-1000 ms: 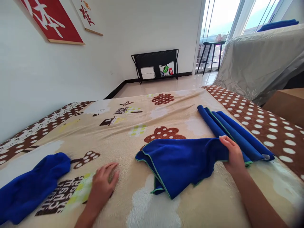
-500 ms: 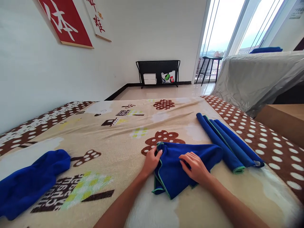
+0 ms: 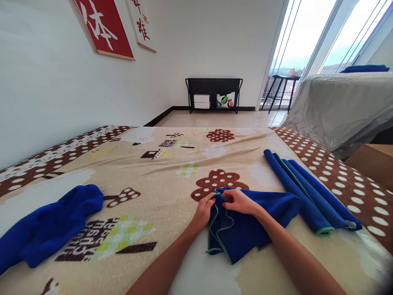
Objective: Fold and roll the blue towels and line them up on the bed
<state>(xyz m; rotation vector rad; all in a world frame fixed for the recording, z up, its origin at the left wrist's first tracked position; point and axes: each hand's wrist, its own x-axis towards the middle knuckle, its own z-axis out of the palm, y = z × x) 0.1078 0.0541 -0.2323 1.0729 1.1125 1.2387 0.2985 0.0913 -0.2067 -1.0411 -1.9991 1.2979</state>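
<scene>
A blue cloth (image 3: 245, 233) with green stitched edges lies loosely folded on the patterned blanket (image 3: 172, 184). My left hand (image 3: 204, 211) pinches its upper left corner. Close beside it, my right hand (image 3: 239, 201) grips the cloth's edge near the same corner, fingertips pressed together. To the right lie several rolled or folded blue cloths (image 3: 294, 192) side by side, also green-edged, almost touching the cloth in my hands. Another blue cloth (image 3: 58, 221) lies crumpled on the left, away from both hands.
Brown polka-dot borders (image 3: 340, 180) run along both sides of the blanket. Beyond stand a black rack (image 3: 215, 88) against the wall and a black stool (image 3: 284, 80) by the window. A plastic-covered piece (image 3: 334, 106) and a cardboard box (image 3: 373, 164) are at the right.
My right hand has moved left and up to the cloth's upper left corner and now grips its edge. The cloth's left edge is turned over. The whole view has shifted slightly.
</scene>
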